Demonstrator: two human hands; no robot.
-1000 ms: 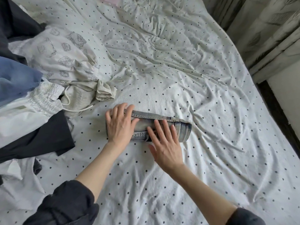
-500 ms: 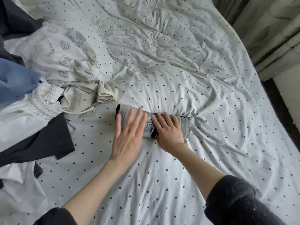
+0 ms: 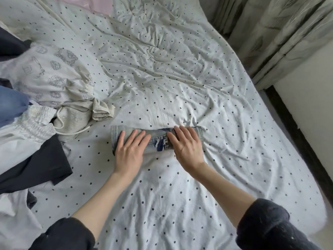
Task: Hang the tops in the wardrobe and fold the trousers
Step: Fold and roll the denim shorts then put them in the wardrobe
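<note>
Nearest me I see two dark sleeves (image 3: 266, 230), pushed up the forearms, reaching out over the bed (image 3: 162, 204). Its sheet is white cotton with small dark dots, creased into soft ridges.

Half a second ago my left hand (image 3: 128, 152) lay over the middle of the roll and my right sat just beside it; now they have spread apart. The left hand lies flat, fingers straight and slightly fanned, pressing the left part of the jeans (image 3: 158, 141). My right hand (image 3: 188, 147) lies flat too, fingers straight, pressing the right end. Neither hand curls round the cloth. Between them a strip of stitched seam and a dark blue patch now shows, which the hands covered before.

The jeans are pale, washed denim, folded into a narrow, flattened roll lying crosswise on the bed, about mid-frame.

To the left is a heap of clothes: a dark navy garment (image 3: 36, 168) lying flat, a white piece with a gathered elastic band (image 3: 34, 121), a blue garment (image 3: 10, 103) at the edge, and a cream top with a grey printed pattern (image 3: 54, 74), its drawcord trailing onto the sheet.

Farther off, a pink cloth (image 3: 97, 2) lies at the bed's top edge, and pale patterned curtains (image 3: 281, 33) hang on the right.
</note>
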